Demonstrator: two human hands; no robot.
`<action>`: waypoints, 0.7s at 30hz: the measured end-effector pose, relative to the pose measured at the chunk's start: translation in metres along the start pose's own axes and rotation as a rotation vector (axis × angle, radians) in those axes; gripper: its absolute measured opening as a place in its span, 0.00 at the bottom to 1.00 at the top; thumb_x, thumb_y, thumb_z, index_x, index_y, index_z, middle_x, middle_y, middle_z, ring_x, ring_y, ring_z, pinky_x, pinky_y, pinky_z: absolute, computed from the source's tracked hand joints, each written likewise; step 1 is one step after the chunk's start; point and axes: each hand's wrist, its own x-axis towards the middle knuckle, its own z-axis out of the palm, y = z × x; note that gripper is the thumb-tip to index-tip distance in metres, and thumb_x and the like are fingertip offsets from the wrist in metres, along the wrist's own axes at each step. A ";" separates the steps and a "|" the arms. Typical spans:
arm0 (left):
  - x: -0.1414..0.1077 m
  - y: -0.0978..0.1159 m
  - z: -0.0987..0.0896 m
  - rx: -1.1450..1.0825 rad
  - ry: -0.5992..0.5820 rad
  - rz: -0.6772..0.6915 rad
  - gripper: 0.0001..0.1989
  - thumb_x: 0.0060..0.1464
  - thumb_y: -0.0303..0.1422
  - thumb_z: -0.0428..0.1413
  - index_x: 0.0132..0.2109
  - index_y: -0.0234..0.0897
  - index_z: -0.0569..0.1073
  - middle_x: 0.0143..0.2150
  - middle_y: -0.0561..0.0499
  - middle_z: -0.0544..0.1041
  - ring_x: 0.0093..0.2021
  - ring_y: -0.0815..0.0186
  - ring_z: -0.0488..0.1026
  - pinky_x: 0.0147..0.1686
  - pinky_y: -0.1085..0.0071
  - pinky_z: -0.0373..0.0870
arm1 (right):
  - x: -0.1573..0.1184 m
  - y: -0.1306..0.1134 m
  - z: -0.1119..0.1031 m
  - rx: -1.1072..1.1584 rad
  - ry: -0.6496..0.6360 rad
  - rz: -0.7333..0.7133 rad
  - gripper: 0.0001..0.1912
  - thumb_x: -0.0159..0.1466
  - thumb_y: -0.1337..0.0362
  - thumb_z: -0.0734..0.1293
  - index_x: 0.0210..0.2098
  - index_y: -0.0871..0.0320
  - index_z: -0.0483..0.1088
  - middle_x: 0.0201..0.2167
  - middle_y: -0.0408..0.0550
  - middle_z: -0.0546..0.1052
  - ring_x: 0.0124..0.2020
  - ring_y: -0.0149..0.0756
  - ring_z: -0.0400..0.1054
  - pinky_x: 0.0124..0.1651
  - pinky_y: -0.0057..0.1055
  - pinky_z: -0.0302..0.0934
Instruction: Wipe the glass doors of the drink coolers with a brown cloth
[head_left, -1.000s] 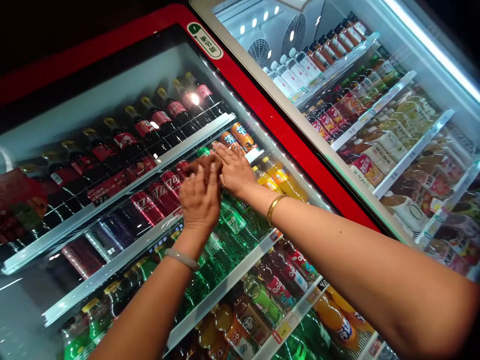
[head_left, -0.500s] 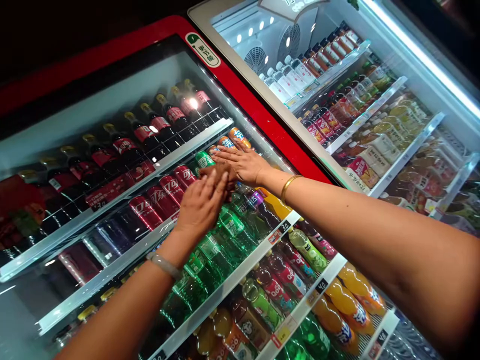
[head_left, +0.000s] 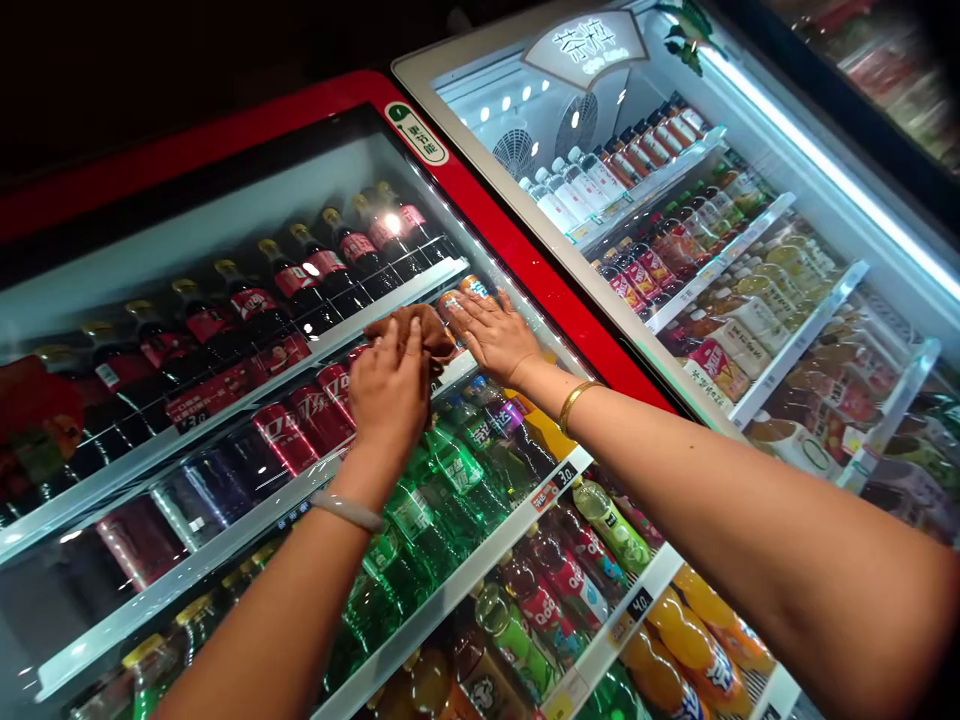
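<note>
**First inspector:** Your brown cloth (head_left: 420,335) is bunched at the centre of the frame, against the glass (head_left: 319,180). How do your hands stand?

**Second inspector:** Your left hand (head_left: 388,390) lies on the cloth, fingers nearly straight; whether they grip it or merely press, I cannot tell. Your right hand (head_left: 491,335), just beside it, is open, fingers slightly spread, holding nothing, apparently flat to the glass.

**First inspector:** Reason for that placing?

**Second inspector:** In my judgement, your left hand's pressure holds the cloth to the pane, and your right palm steadies you. The cans (head_left: 285,440) and green bottles (head_left: 457,460) stand shelved behind the glass, labels outward, presumably for reading.

**First inspector:** What escapes inspection?

**Second inspector:** Your left thumb and the cloth's underside are hidden. Your right hand partly covers the orange cans (head_left: 475,287). Your forearms are cut off by the frame, and the upper right corner is blurred.
</note>
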 end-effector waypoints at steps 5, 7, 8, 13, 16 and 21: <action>-0.008 0.022 0.005 -0.087 -0.028 0.304 0.28 0.69 0.31 0.53 0.74 0.40 0.63 0.74 0.40 0.66 0.65 0.49 0.71 0.65 0.51 0.67 | 0.001 0.004 -0.001 0.014 -0.010 0.057 0.30 0.73 0.62 0.55 0.73 0.58 0.58 0.76 0.48 0.56 0.78 0.39 0.48 0.81 0.52 0.34; 0.001 0.018 0.003 -0.081 -0.059 0.259 0.28 0.69 0.31 0.52 0.74 0.43 0.63 0.74 0.42 0.65 0.63 0.49 0.73 0.64 0.51 0.68 | 0.001 0.003 0.001 0.010 -0.007 0.048 0.31 0.73 0.63 0.55 0.74 0.57 0.57 0.76 0.48 0.56 0.78 0.40 0.47 0.81 0.53 0.35; 0.009 0.015 0.003 -0.070 -0.065 0.183 0.28 0.70 0.32 0.52 0.74 0.43 0.64 0.74 0.42 0.65 0.62 0.49 0.74 0.62 0.50 0.69 | 0.001 0.003 0.001 0.004 -0.008 0.045 0.31 0.73 0.63 0.54 0.74 0.57 0.56 0.77 0.48 0.55 0.78 0.41 0.47 0.81 0.55 0.34; 0.028 0.036 0.012 -0.071 0.008 -0.052 0.27 0.70 0.30 0.50 0.72 0.36 0.65 0.73 0.37 0.66 0.64 0.44 0.72 0.62 0.44 0.70 | 0.004 0.020 -0.007 -0.059 -0.102 -0.049 0.34 0.72 0.64 0.55 0.76 0.63 0.52 0.78 0.51 0.50 0.79 0.42 0.43 0.81 0.51 0.35; 0.022 0.047 0.020 -0.122 0.013 0.115 0.27 0.69 0.27 0.50 0.73 0.39 0.64 0.74 0.39 0.66 0.67 0.47 0.70 0.66 0.44 0.66 | 0.009 0.050 -0.022 -0.078 -0.203 -0.225 0.34 0.71 0.59 0.60 0.75 0.56 0.54 0.77 0.44 0.53 0.78 0.37 0.46 0.81 0.46 0.33; 0.034 0.018 0.019 -0.132 -0.062 0.251 0.29 0.71 0.29 0.48 0.75 0.39 0.59 0.75 0.38 0.63 0.65 0.48 0.71 0.64 0.47 0.70 | 0.012 0.090 -0.029 -0.131 -0.217 -0.402 0.31 0.75 0.57 0.53 0.76 0.49 0.50 0.77 0.37 0.55 0.79 0.34 0.44 0.81 0.49 0.26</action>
